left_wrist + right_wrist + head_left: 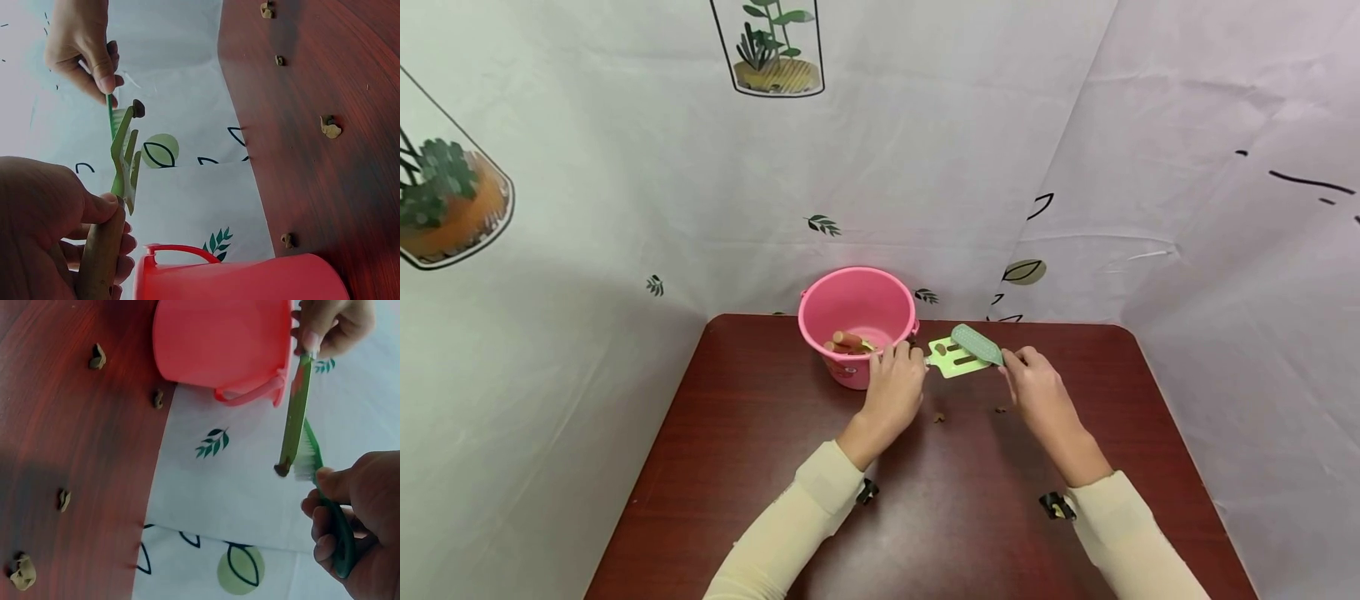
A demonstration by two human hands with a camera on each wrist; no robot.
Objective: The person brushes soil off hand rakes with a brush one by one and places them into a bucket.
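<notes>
My left hand [895,387] grips the wooden handle [102,253] of a light green slotted spatula [951,370], its blade pointing right beside the bucket. In my right hand [1041,392] is a green brush [976,343], held by its handle over the blade. The white bristles [305,464] face the blade and meet it in the right wrist view. A dark brown lump [139,108] clings to the blade's far edge. Just left of the blade stands a pink bucket [891,292] with wooden-handled tools [847,339] inside.
Small brown crumpled bits [939,417] lie scattered on the dark red wooden table [925,517], several in the left wrist view [330,127]. White cloth [925,167] printed with plants hangs behind the table and along both sides.
</notes>
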